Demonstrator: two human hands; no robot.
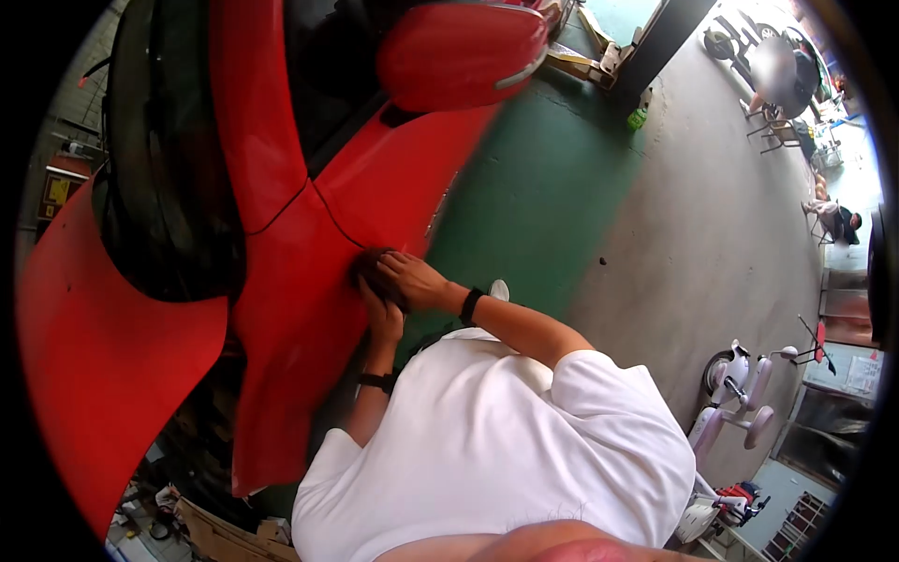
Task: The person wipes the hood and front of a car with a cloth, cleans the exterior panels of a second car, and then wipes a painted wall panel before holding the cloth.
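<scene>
Both hands meet at the side of a red car [290,328], by the panel seam below the windscreen corner. A dark brown, rounded soft-looking thing [368,265], a pad or a bunched cloth, lies against the red paint there. My right hand [415,282] reaches over it from the right, fingers bent across its top. From below, my left hand [382,314] grips its lower edge, partly hidden by the right hand and the thing itself. A dark band circles each wrist. The red side mirror [459,56] juts out above.
At left the bonnet [122,356] stands raised. Beyond the green floor strip [534,206] rises a dark post [660,47] with a green bottle [639,117] at its foot. A pale scooter [735,393] stands at right; people sit farther back.
</scene>
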